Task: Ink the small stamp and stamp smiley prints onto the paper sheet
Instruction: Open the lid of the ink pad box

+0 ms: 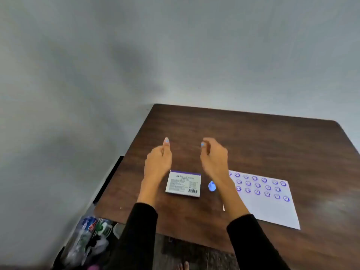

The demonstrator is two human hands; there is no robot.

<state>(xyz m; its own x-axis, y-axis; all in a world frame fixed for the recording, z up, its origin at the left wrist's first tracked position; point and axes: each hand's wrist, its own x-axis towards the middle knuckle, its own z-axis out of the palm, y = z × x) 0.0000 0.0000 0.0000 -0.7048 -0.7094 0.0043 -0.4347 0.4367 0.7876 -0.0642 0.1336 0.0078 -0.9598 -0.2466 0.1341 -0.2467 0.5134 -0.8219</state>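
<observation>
Black sleeves (pixel 136 236) are reaching over the bench (pixel 272 145), both hands hovering empty and loosely curled, the small stamp (pixel 212 186) lying just under the right hand (pixel 213 158), nearer than the left hand (pixel 158 160).

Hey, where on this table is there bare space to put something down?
The table is bare along its far side, beyond both raised hands, and at the near right corner past the paper sheet. It is crowded in the middle: the ink pad box, the small blue stamp and the sheet lie close together.
</observation>
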